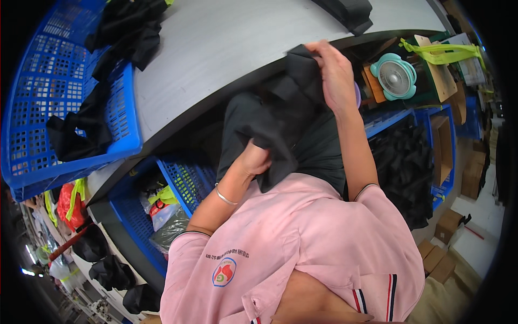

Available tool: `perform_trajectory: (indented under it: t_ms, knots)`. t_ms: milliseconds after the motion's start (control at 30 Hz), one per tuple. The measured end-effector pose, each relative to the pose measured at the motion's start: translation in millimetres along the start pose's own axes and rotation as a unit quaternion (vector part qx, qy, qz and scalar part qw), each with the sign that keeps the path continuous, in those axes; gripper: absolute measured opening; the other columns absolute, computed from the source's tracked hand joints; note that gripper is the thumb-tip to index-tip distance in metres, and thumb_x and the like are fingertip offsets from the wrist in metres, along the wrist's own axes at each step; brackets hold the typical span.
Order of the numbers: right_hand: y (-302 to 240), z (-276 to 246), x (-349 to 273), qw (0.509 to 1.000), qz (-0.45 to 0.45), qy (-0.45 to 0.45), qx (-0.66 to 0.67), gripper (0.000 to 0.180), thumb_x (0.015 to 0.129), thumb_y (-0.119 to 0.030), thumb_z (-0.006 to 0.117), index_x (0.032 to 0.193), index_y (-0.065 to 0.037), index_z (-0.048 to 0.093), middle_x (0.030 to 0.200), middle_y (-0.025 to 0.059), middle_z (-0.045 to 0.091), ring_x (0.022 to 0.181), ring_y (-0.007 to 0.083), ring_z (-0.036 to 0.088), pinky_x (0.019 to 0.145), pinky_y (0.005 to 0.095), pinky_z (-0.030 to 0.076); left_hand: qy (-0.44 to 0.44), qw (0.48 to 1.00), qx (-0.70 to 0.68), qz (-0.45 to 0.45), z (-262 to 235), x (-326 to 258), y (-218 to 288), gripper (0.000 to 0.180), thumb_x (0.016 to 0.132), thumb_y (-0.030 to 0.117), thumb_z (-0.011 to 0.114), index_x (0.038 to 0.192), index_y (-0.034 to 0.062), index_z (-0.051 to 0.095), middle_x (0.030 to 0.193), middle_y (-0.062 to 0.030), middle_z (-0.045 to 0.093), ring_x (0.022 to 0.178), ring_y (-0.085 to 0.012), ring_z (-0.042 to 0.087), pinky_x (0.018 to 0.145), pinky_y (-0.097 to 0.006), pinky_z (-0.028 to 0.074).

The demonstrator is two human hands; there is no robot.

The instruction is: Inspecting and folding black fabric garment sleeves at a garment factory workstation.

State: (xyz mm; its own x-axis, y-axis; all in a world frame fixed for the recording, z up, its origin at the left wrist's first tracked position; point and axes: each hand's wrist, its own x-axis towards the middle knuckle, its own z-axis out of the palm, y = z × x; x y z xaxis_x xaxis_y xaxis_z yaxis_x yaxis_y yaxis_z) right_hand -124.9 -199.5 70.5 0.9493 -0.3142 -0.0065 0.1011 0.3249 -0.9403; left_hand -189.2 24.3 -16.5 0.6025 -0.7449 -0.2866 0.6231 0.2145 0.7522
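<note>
Cloth (294, 102) near bare table edge (211, 83)

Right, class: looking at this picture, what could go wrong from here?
The black cloth hangs over dark trousers, so it might slip if the right hand loosens. The bracelet by the left hand is near the cloth and could snag it. Dark on dark, the cloth's edges may be easy to miss.

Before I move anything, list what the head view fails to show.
- Left hand: fingertips hidden by the folded black fabric piece, so its grip is unclear.
- Curved purple object: mostly behind the right hand and wrist; kind unclear.
- Long black cloth piece: cut off by the top edge.
</note>
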Motion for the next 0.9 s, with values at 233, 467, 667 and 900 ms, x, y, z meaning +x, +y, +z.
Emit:
perform_trajectory:
  t_ms: [233,467,667,900]
  knots:
    - [-4,16,-53,0.887,-0.228,-0.025,-0.401,0.048,0.084,-0.011,0.075,0.128,0.001,0.058,0.129,0.0161,0.058,0.119,0.0271,0.059,0.098,0.0354,0.049,0.028,0.947,-0.275,0.165,-37,-15,17,0.074,0.1,0.053,0.048,0.152,0.0022,0.034,0.153,-0.0163,0.042,0.137,-0.0327,0.045,0.118,-0.045,0.035]
    - [14,33,-57,0.652,-0.415,-0.023,-0.634,0.062,0.068,-0.003,0.073,0.128,0.0,0.058,0.134,0.0142,0.055,0.119,0.0272,0.057,0.11,0.0462,0.038,0.053,0.968,-0.204,0.138,-14,-22,22,0.075,0.101,0.054,0.044,0.156,0.0063,0.025,0.158,-0.0167,0.033,0.142,-0.0336,0.038,0.119,-0.047,0.032]
    - [12,19,-50,0.759,-0.372,-0.075,-0.53,0.021,0.068,0.001,0.071,0.088,-0.002,0.071,0.102,0.0098,0.066,0.106,0.0258,0.062,0.107,0.0473,0.042,0.037,0.963,-0.225,0.146,-26,-10,35,0.068,0.102,0.05,0.048,0.151,0.0048,0.035,0.152,-0.0143,0.043,0.137,-0.0291,0.046,0.115,-0.045,0.038]
    - [-32,19,1,0.869,-0.23,-0.308,-0.311,0.024,0.08,-0.01,0.076,0.071,0.002,0.056,0.11,0.0079,0.06,0.104,0.0214,0.057,0.097,0.0371,0.044,-0.163,0.922,-0.295,0.19,-124,-9,84,0.041,0.1,0.026,0.058,0.132,0.0007,0.058,0.122,-0.0104,0.067,0.11,-0.0216,0.065,0.099,-0.038,0.052]
